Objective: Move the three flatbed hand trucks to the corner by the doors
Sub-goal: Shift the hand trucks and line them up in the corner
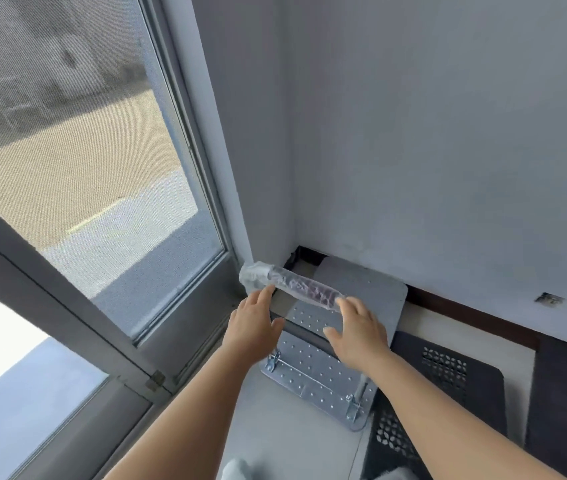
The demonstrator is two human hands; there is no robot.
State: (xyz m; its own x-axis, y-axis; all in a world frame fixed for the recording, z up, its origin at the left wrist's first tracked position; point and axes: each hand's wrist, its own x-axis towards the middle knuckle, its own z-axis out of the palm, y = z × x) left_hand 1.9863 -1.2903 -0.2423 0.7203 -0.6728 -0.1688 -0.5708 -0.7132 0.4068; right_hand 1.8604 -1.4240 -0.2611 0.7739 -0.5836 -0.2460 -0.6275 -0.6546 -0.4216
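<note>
A grey metal flatbed hand truck [313, 368] with a dotted deck stands on the floor in the corner beside the glass door. Its handle bar [292, 284], wrapped in clear plastic, rises above the deck's far half. My left hand [254, 323] hovers just below the bar's left end with straight fingers, the fingertips at or near the bar. My right hand [358, 327] is spread open near the bar's right end, fingertips close to it. Neither hand grips anything. Only this one truck shows clearly; a grey flat panel [379, 292] lies beyond the handle against the wall.
A glass door [108, 188] with a metal frame fills the left side. The pale wall [448, 133] with a dark baseboard closes the right. A black perforated mat [448, 382] lies on the floor to the truck's right. A latch [155, 381] sits on the door frame.
</note>
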